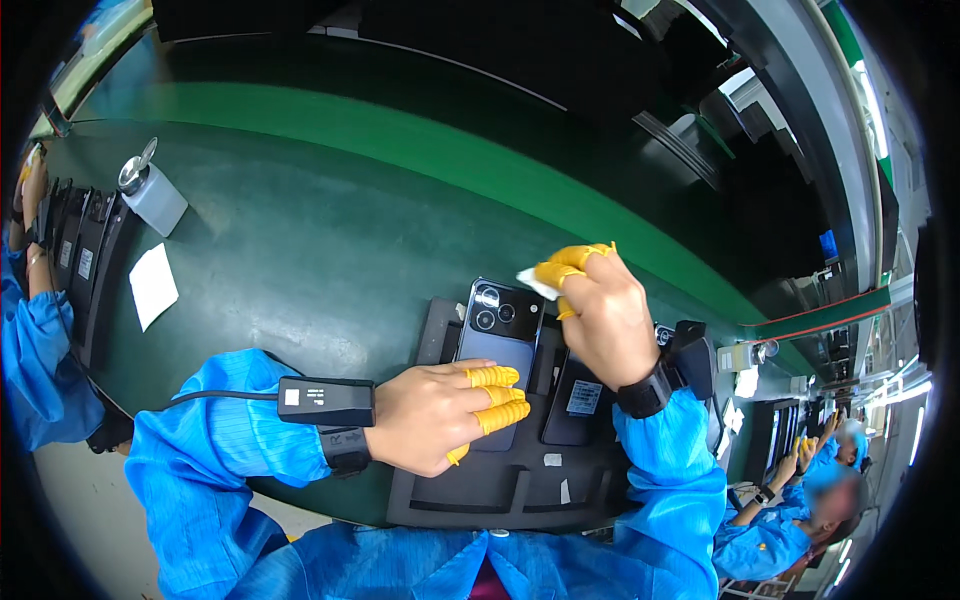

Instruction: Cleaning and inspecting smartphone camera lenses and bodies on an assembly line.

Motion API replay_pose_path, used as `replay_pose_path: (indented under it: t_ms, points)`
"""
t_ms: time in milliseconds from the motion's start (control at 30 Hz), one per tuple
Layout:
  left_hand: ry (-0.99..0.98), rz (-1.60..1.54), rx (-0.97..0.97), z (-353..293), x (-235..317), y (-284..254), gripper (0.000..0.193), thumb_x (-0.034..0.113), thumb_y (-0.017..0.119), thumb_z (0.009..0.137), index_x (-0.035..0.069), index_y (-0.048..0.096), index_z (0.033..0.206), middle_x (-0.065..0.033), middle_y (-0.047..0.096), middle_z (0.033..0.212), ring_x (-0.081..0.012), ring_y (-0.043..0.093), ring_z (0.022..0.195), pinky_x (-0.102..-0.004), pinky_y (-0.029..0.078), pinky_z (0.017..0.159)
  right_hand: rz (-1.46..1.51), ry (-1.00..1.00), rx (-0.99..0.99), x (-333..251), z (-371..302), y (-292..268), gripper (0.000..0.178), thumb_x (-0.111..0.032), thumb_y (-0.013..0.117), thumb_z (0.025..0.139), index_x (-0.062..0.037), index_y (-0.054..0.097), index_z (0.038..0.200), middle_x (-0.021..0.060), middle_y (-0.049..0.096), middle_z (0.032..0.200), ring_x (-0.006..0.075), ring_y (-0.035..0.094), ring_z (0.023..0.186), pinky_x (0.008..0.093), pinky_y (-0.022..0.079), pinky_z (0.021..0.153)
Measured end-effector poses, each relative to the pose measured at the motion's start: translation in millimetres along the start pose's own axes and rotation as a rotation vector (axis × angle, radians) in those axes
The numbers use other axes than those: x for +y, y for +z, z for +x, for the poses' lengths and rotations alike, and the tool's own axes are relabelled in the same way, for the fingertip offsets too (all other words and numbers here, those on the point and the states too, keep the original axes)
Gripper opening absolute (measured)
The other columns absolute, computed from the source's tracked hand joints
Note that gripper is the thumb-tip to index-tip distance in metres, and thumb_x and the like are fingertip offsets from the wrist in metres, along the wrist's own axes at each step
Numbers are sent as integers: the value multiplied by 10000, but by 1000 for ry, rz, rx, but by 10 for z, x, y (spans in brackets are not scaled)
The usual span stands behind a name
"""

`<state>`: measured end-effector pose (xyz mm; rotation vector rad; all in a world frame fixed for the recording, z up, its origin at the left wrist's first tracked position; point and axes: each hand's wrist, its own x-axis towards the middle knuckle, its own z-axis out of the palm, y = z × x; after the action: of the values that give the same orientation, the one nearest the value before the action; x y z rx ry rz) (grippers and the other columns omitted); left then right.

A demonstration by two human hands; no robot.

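Observation:
A blue smartphone [497, 350] with a dark camera block lies back up in a black foam tray [440, 497]. My left hand [430, 412], in yellow finger cots, rests across the phone's lower part with its fingers stretched out. Above and to the right of the camera block, my right hand [608, 312] is raised, its finger cots pinching a small white wipe [538, 284]. The wipe is apart from the phone. Beside it in the tray is another dark phone [573, 402] with a white label, partly under my right wrist.
A white pump bottle [158, 198] and a white paper sheet [153, 287] stand on the green bench [290, 230] at left. Near them are black trays [100, 265] and a co-worker's blue sleeve [45, 370]. Another bottle [737, 357] and seated co-workers [790, 520] appear at right.

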<state>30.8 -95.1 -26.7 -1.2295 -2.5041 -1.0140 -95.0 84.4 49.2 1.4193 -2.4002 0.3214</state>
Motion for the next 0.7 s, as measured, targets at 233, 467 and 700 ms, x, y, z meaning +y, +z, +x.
replay_pose_path:
  t_ms: [233,467,700]
  points:
    - [33,-8,10,-10,-38,-32,612,95,626,659,21,590,1265,-117,605,1266,-280,532,1253,-405,383,1120,-19,-240,74,-231,53,283,89,-124,658,648,-44,640,683,86,604,862,243,599,844,326,533,722]
    - [11,15,5,-8,-17,-36,616,90,629,654,23,592,1265,-124,610,1256,-292,533,1254,-405,395,1108,-163,5,16,7,-76,-152,154,8,662,626,-25,690,773,109,595,816,294,594,808,373,528,675]
    - [23,-11,21,12,-20,-29,623,78,630,651,25,587,1270,-121,607,1263,-289,523,1265,-403,392,1111,79,-155,128,-216,104,162,150,-28,639,683,-11,694,822,103,613,882,279,593,844,353,531,712]
